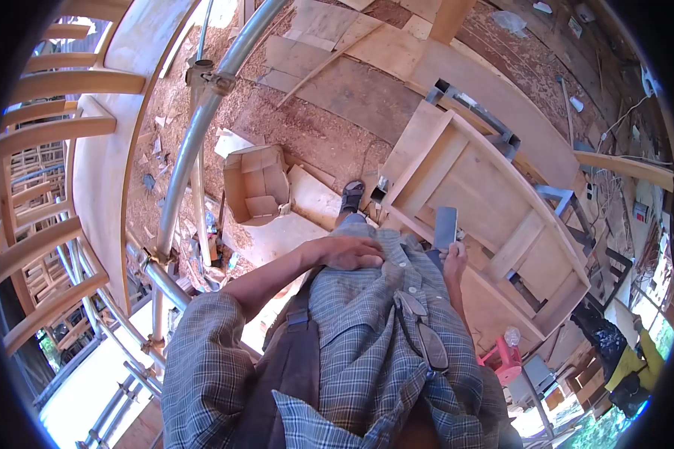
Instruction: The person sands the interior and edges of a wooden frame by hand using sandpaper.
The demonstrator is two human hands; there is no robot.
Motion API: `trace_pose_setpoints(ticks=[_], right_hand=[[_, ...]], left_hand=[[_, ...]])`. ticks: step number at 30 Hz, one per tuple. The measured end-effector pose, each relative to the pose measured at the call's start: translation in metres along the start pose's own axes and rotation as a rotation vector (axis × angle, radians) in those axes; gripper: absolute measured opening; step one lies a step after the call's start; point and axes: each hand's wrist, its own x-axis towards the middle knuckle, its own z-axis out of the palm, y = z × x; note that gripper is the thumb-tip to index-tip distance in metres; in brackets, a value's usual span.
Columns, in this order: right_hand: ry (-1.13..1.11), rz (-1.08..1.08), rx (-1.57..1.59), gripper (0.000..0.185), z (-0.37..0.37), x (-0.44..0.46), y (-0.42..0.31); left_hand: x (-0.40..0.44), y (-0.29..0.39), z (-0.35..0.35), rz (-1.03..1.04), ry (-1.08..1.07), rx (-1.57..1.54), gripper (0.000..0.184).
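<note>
Against the front of the checked shirt [352, 299] rests my left hand [352, 253], fingers curled and closed at a fold of its cloth. My right hand [454, 262] is closed around the lower end of a flat grey rectangular object [445, 227], which points away from me. That object is beside a curved wooden frame [502, 172] with plywood panels. Glasses [431, 344] hang from the shirt front, below both hands in the view.
An open cardboard box [254, 183] stands on the dusty floor near my foot [353, 196]. Metal scaffold pipes [187, 150] and slatted wooden frames [67, 135] are at left. A pink object [504, 361] and a person in yellow [644, 359] are at lower right.
</note>
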Motion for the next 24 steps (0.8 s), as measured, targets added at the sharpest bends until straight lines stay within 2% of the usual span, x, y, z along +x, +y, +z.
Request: trace_pose_setpoints(ticks=[1,2,4,5,7,8,10,12,13,15,18,20,21,22,24], right_hand=[[0.002,-0.002,-0.001,0.022,-0.006,-0.002,0.001],[0.023,0.043,0.033,0.022,-0.010,0.001,0.002],[0.039,0.091,0.069,0.022,-0.013,0.012,0.002],[0.018,0.076,0.048,0.022,-0.017,0.017,0.000],[0.026,0.047,0.048,0.022,-0.014,0.032,-0.010],[0.021,0.018,0.020,0.022,-0.013,0.035,-0.014],[0.053,-0.010,0.002,0.023,-0.013,0.034,-0.020],[-0.016,-0.165,-0.092,0.020,-0.008,0.032,-0.026],[0.022,-0.165,-0.080,0.020,-0.004,0.032,-0.024],[0.005,-0.235,-0.254,0.021,0.001,0.030,-0.017],[0.020,-0.203,-0.289,0.024,0.001,0.010,-0.032],[0.034,-0.198,-0.274,0.023,-0.001,0.004,-0.029],[0.020,-0.196,-0.267,0.023,-0.001,-0.001,-0.025],[0.014,-0.283,-0.240,0.022,0.000,0.004,-0.003],[0.043,-0.268,-0.247,0.022,0.003,0.004,0.014]], left_hand=[[-0.009,-0.004,-0.002,-0.132,0.021,0.002,0.045],[-0.013,-0.004,-0.014,-0.132,0.026,0.010,0.045],[-0.022,-0.002,-0.032,-0.460,-0.100,0.206,0.048],[-0.025,-0.005,-0.034,-0.459,-0.103,0.208,0.048],[-0.020,-0.018,-0.044,-0.584,-0.227,0.511,0.043],[-0.020,-0.021,-0.046,-0.589,-0.192,0.589,0.037],[-0.013,-0.021,-0.046,-0.540,-0.184,0.623,0.037],[-0.002,-0.026,-0.045,-0.440,-0.184,0.630,0.039],[0.009,-0.005,-0.049,-0.461,-0.190,0.441,0.044],[0.022,-0.006,-0.042,-0.150,-0.142,0.076,0.046],[0.032,-0.003,-0.021,-0.060,-0.296,-0.032,0.050],[0.034,-0.014,-0.015,-0.069,-0.332,-0.087,0.054],[0.032,-0.020,-0.013,-0.095,-0.352,-0.160,0.057],[0.028,-0.011,-0.020,-0.028,-0.361,-0.198,0.064],[0.026,-0.038,-0.015,-0.056,-0.369,-0.161,0.065]])
